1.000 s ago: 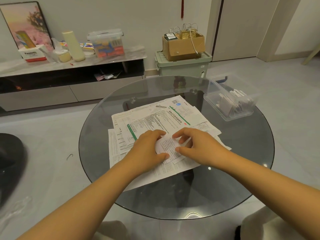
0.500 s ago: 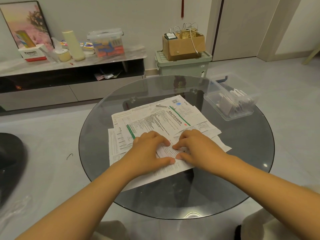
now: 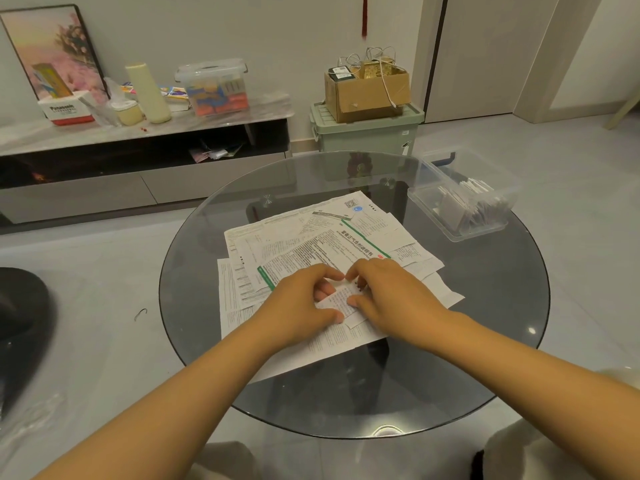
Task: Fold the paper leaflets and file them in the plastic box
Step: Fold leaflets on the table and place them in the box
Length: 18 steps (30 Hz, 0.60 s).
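On table (image 3: pixel 502 358), both hands pinch folded leaflet (image 3: pixel 341 301).

place: pretty clearly someone's living room at home
tv stand: low media console (image 3: pixel 145 140) along the wall, marble-look top, open shelf with bits stuffed in it
clutter on it: framed picture (image 3: pixel 52 50) leaning on the wall, a Panasonic box (image 3: pixel 65 110), a lidded storage tub (image 3: pixel 214 86) full of colourful stuff
floor stuff: green plastic bin (image 3: pixel 367 131) with a cardboard box (image 3: pixel 367 90) of cables sitting on top
table: round glass table (image 3: pixel 502 341), coffee-table kind
walls/floor: plain pale wall, glossy grey tile floor (image 3: pixel 86 271), a door (image 3: pixel 485 53) on the right, red tassel (image 3: pixel 364 15) hanging by it
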Each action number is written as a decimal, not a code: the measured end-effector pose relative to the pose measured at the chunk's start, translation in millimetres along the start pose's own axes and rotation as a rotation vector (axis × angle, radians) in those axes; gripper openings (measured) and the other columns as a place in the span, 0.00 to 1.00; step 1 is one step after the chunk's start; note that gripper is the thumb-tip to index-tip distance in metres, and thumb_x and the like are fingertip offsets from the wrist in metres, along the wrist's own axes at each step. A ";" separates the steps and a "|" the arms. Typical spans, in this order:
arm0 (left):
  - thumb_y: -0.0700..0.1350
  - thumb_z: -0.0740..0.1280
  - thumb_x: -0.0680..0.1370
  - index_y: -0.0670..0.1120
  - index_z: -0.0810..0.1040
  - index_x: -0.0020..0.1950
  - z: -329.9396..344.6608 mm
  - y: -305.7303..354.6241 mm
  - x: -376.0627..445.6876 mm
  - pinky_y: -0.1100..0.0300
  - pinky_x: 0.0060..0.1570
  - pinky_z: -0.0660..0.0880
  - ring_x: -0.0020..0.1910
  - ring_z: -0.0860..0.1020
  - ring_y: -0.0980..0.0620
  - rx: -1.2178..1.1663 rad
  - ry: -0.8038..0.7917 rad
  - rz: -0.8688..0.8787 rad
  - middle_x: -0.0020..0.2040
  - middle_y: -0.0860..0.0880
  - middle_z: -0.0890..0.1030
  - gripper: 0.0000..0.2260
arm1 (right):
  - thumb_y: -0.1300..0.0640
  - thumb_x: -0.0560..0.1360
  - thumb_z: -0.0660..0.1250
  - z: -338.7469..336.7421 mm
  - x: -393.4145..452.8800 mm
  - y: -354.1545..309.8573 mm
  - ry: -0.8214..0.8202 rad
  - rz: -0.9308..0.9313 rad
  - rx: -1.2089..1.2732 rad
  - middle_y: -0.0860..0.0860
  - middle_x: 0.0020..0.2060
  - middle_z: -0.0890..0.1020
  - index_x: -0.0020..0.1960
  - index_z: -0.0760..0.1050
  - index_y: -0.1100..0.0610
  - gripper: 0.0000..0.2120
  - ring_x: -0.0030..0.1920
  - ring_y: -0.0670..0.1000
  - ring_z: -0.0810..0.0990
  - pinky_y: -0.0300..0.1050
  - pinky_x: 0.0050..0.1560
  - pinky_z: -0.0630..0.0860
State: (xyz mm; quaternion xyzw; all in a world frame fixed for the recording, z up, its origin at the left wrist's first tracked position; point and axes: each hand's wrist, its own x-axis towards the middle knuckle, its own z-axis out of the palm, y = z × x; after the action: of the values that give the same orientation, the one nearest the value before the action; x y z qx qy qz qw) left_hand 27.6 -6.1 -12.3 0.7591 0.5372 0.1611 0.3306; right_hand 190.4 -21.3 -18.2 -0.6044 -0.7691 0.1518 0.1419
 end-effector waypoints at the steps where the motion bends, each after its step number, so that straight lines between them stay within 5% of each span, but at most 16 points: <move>1: 0.43 0.75 0.69 0.55 0.73 0.60 -1.0 0.8 0.5 0.71 0.46 0.70 0.44 0.73 0.60 -0.022 -0.002 -0.023 0.46 0.59 0.74 0.22 | 0.49 0.76 0.64 -0.4 0.8 -0.4 0.004 0.024 0.017 0.48 0.56 0.75 0.64 0.67 0.51 0.18 0.58 0.49 0.71 0.43 0.55 0.69; 5: 0.40 0.76 0.68 0.54 0.75 0.59 -4.2 3.4 2.1 0.70 0.44 0.71 0.41 0.73 0.59 -0.070 -0.029 -0.075 0.44 0.57 0.74 0.22 | 0.47 0.74 0.66 -0.3 6.1 1.9 -0.049 0.077 0.021 0.49 0.55 0.73 0.63 0.71 0.51 0.19 0.58 0.49 0.70 0.41 0.57 0.67; 11: 0.43 0.74 0.71 0.53 0.81 0.52 -9.3 8.7 1.3 0.71 0.35 0.70 0.35 0.75 0.60 -0.152 -0.022 -0.110 0.37 0.58 0.78 0.11 | 0.53 0.75 0.68 -13.0 8.8 4.3 -0.093 0.146 0.315 0.44 0.40 0.75 0.47 0.71 0.52 0.06 0.40 0.44 0.73 0.34 0.38 0.67; 15: 0.45 0.73 0.72 0.52 0.82 0.44 -15.8 16.9 5.7 0.60 0.45 0.78 0.42 0.81 0.54 -0.325 0.032 -0.192 0.41 0.53 0.83 0.03 | 0.56 0.74 0.69 -24.3 11.3 3.5 0.012 0.137 0.485 0.48 0.40 0.79 0.46 0.71 0.49 0.06 0.41 0.48 0.77 0.35 0.42 0.71; 18: 0.43 0.74 0.70 0.49 0.83 0.44 -18.2 25.1 10.3 0.63 0.42 0.73 0.40 0.80 0.55 -0.467 0.101 -0.205 0.40 0.52 0.83 0.04 | 0.56 0.73 0.70 -31.4 13.4 2.8 0.143 0.164 0.623 0.51 0.42 0.80 0.51 0.74 0.49 0.09 0.41 0.47 0.78 0.37 0.42 0.73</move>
State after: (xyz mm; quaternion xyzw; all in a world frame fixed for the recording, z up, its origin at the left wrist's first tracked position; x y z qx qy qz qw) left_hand 38.3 4.3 16.7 0.5947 0.5752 0.2842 0.4844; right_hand 202.5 -5.7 9.8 -0.6010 -0.6225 0.3480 0.3609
